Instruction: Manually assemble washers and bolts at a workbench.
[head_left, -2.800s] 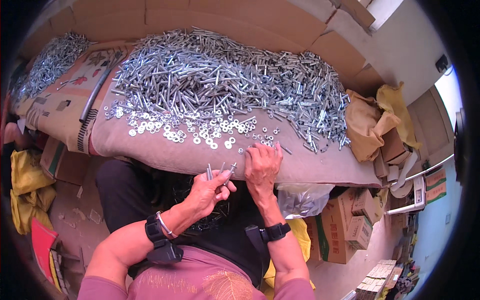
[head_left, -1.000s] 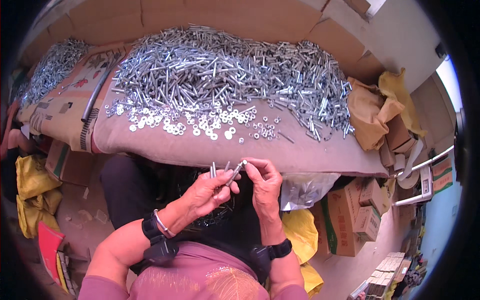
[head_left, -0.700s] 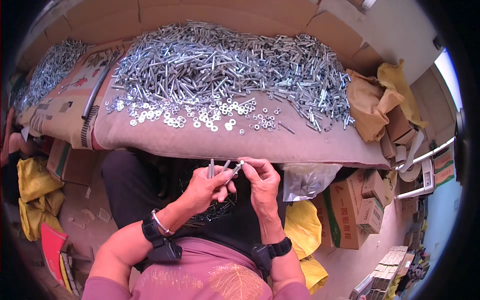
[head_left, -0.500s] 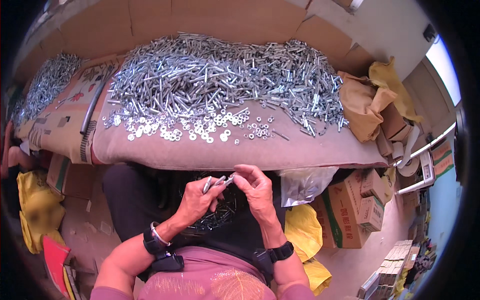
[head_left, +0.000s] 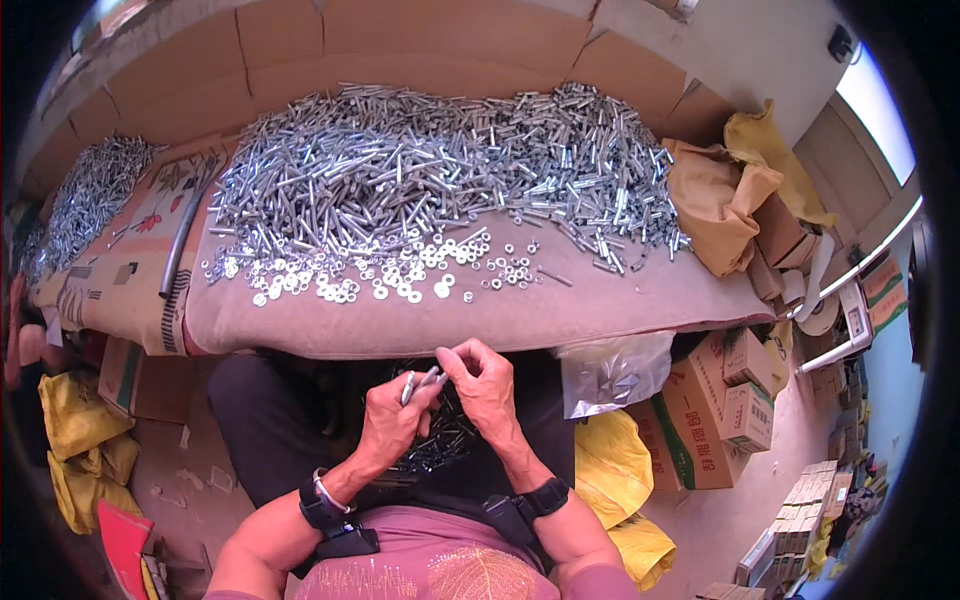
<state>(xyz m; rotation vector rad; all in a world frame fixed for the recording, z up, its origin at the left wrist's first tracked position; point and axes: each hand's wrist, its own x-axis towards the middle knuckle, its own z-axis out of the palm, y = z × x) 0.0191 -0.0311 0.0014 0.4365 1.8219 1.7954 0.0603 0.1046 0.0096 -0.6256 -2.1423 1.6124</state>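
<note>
My left hand (head_left: 393, 415) is closed around a couple of silver metal bolts (head_left: 410, 388), their ends jutting out past the thumb. Right beside it, my right hand (head_left: 484, 392) has thumb and fingers pinched together at the tips of those bolts. Whatever sits in that pinch is too small and covered to make out. Below both hands, between my knees, lies a dark heap of finished-looking metal bolts (head_left: 440, 445), partly hidden by my hands and forearms.
A padded bench (head_left: 330, 330) ahead carries a large pile of silver bolts and sleeves (head_left: 430, 170), with loose washers (head_left: 442, 289) and nuts (head_left: 512, 272) along its front. A metal tube (head_left: 185, 240) lies at left. Clear plastic bag (head_left: 618, 372), yellow sacks (head_left: 610, 465) and cartons (head_left: 700, 420) stand right.
Both hands have shifted slightly left in the picture. My right fingers, more spread before, are now drawn together at the bolt ends. The whole view has tilted a little.
</note>
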